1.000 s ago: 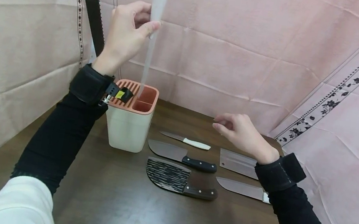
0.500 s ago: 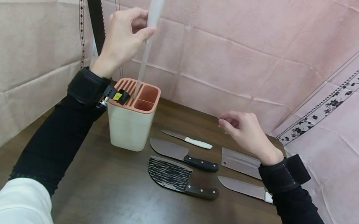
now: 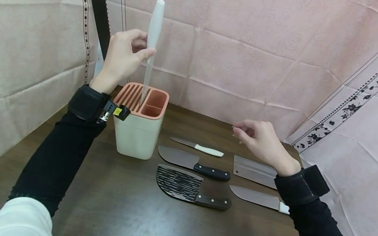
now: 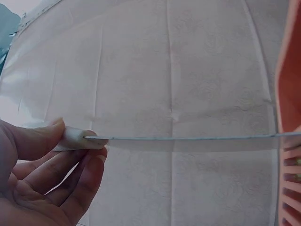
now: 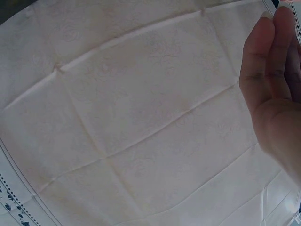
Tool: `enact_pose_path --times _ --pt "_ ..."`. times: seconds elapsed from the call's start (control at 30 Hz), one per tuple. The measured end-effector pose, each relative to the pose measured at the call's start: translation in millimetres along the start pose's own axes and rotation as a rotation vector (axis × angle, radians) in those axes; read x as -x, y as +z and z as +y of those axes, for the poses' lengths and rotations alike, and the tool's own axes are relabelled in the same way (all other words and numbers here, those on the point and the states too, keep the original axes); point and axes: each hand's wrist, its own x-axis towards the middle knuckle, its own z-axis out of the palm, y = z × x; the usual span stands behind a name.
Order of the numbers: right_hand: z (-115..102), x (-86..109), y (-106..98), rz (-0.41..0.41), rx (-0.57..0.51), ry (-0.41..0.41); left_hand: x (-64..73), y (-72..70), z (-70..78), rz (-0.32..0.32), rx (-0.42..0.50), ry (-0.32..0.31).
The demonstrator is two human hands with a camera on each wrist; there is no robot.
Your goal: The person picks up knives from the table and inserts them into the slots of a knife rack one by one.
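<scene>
On the smooth brown counter (image 3: 112,212), a broad-bladed, black-streaked cleaver (image 3: 179,184) is laid nearest. Toward two o'clock from it, the right hand (image 3: 257,140) is loosely curled, grasping nothing. Toward ten o'clock, in a tapered cream box (image 3: 137,139) with a slatted orange top (image 3: 131,95), a slim, white-handled metal knife (image 3: 154,31) is partly slotted, upright, its handle pinched by the left hand (image 3: 122,55). Creased pink cloth (image 3: 236,68) is hung behind.

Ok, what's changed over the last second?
The left hand has come down, lowering the knife it holds deeper into the slotted top of the holder; less blade shows above it. Nothing was let go or newly gripped. The right hand, holding nothing, barely shifted; the holder and five knives on the table stayed put.
</scene>
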Motion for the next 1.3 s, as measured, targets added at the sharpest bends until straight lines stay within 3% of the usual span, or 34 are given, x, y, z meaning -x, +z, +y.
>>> enact_pose_path --times 0.4,0.93,1.3 --pt "3 6.2 -1 -0.013 -0.018 0.031 9.8 5.6 -21.1 -0.124 -0.032 -0.021" --pt "10 14.8 0 -0.001 -0.016 0.03 17.4 12.2 -40.9 -0.319 -0.076 -0.125" --pt "15 17.4 0 0.011 -0.022 0.026 18.1 15.5 -48.2 -0.388 -0.105 -0.176"
